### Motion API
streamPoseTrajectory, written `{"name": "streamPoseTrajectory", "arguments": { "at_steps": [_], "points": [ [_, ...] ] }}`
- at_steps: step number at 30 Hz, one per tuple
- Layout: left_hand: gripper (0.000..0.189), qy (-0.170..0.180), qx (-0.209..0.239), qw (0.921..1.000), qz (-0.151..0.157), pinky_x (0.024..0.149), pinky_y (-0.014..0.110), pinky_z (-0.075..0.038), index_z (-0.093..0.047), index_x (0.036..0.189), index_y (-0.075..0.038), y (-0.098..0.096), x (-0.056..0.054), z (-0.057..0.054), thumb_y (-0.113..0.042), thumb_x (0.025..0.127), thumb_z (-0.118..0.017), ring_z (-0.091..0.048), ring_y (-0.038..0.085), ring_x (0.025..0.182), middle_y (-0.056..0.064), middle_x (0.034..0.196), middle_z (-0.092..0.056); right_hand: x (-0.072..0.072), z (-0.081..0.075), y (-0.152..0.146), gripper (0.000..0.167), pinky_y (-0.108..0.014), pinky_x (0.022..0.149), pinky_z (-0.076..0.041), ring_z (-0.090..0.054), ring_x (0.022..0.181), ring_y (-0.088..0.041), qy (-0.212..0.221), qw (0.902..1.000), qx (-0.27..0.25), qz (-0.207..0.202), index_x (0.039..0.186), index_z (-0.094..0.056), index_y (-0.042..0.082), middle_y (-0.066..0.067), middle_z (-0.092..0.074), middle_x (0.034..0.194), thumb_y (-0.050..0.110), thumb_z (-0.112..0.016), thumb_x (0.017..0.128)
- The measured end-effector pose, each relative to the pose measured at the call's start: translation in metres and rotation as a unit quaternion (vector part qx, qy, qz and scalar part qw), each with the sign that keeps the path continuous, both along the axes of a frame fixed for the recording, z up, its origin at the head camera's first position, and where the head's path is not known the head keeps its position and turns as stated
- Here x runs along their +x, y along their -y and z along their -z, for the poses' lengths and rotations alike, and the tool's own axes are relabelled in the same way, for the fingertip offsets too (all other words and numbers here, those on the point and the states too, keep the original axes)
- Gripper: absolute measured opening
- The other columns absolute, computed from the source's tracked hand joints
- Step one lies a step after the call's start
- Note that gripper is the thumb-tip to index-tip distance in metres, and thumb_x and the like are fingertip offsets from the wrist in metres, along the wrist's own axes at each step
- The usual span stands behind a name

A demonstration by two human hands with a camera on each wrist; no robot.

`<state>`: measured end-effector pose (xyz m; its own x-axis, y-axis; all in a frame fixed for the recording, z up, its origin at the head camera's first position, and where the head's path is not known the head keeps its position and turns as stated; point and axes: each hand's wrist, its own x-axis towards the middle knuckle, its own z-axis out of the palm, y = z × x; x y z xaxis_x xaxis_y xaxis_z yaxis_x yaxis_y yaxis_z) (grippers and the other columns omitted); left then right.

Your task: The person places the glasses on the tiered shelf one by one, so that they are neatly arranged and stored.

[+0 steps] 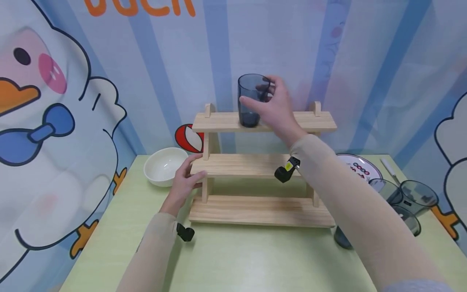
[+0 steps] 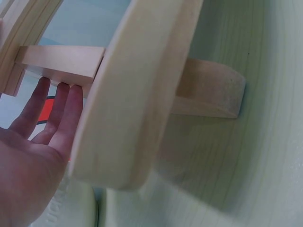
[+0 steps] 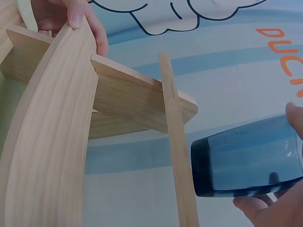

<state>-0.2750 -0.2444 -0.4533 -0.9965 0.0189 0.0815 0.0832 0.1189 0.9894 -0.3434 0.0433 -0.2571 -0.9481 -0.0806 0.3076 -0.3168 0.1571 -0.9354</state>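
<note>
A tinted clear drinking glass (image 1: 249,111) stands upright at the top shelf of a three-tier wooden display rack (image 1: 240,164). My right hand (image 1: 280,107) holds the glass from its right side, thumb in front and fingers behind. In the right wrist view the base of the glass (image 3: 251,158) is at the top board; whether it bears weight there I cannot tell. My left hand (image 1: 180,186) grips the left end of the middle shelf. In the left wrist view, the fingers of the left hand (image 2: 31,161) reach to the rack's side upright.
A white bowl (image 1: 164,167) sits left of the rack. Several more tinted glasses (image 1: 419,196) stand at the right, partly behind my right forearm. Beyond them are a printed plate (image 1: 359,165) and a white-handled utensil (image 1: 389,169). A cartoon duck curtain (image 1: 175,61) hangs behind.
</note>
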Motion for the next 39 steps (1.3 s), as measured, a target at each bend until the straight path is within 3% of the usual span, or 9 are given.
{"name": "streamPoseTrajectory", "arguments": {
  "at_steps": [5,13,20,29,39],
  "points": [
    [0.058,-0.002,-0.002,1.0,-0.004,0.093,0.051,-0.06,-0.049,0.155,-0.027,0.001,0.002,-0.001,-0.015,0.101,-0.068,-0.06,0.037,0.121,0.016,0.15,-0.053,-0.003,-0.003,0.007,0.088,-0.036,0.105,-0.053,-0.056,0.13,-0.018,0.001,0.9999,0.016,0.0,0.155,-0.036,0.02,-0.001,-0.056,0.146,0.036,-0.088,0.086],
    [0.058,-0.004,-0.005,1.0,-0.003,0.095,0.053,-0.06,-0.049,0.155,-0.027,0.002,0.002,-0.002,-0.015,0.101,-0.068,-0.06,0.037,0.123,0.015,0.151,-0.053,-0.002,-0.007,0.015,0.094,-0.035,0.112,-0.047,-0.043,0.146,-0.016,0.016,0.9956,0.089,0.023,0.162,-0.028,0.027,-0.002,-0.043,0.16,0.05,-0.082,0.089],
    [0.058,-0.005,0.001,1.0,0.001,0.095,0.055,-0.059,-0.049,0.154,-0.026,-0.001,0.001,-0.001,-0.013,0.101,-0.068,-0.06,0.038,0.122,0.015,0.151,-0.053,-0.003,-0.007,0.012,0.099,-0.037,0.111,-0.047,-0.045,0.143,-0.019,0.025,0.9932,0.11,0.028,0.162,-0.024,0.028,-0.006,-0.042,0.16,0.057,-0.081,0.087],
    [0.058,-0.001,0.0,1.0,-0.001,0.095,0.055,-0.059,-0.049,0.155,-0.027,-0.005,0.0,0.0,-0.015,0.102,-0.068,-0.06,0.037,0.123,0.014,0.152,-0.053,0.0,-0.004,-0.01,0.108,-0.042,0.116,-0.044,-0.044,0.147,-0.022,0.058,0.9906,0.123,-0.015,0.166,-0.02,0.029,-0.005,-0.041,0.163,0.056,-0.085,0.083],
    [0.057,-0.003,0.001,1.0,0.001,0.096,0.054,-0.059,-0.049,0.154,-0.028,-0.003,-0.001,0.0,-0.016,0.102,-0.068,-0.059,0.036,0.124,0.015,0.152,-0.052,0.022,0.001,-0.051,0.107,-0.05,0.12,-0.039,-0.039,0.151,-0.028,0.045,0.9827,0.165,-0.07,0.166,-0.02,0.026,-0.005,-0.039,0.165,0.052,-0.085,0.085]
  ]
}}
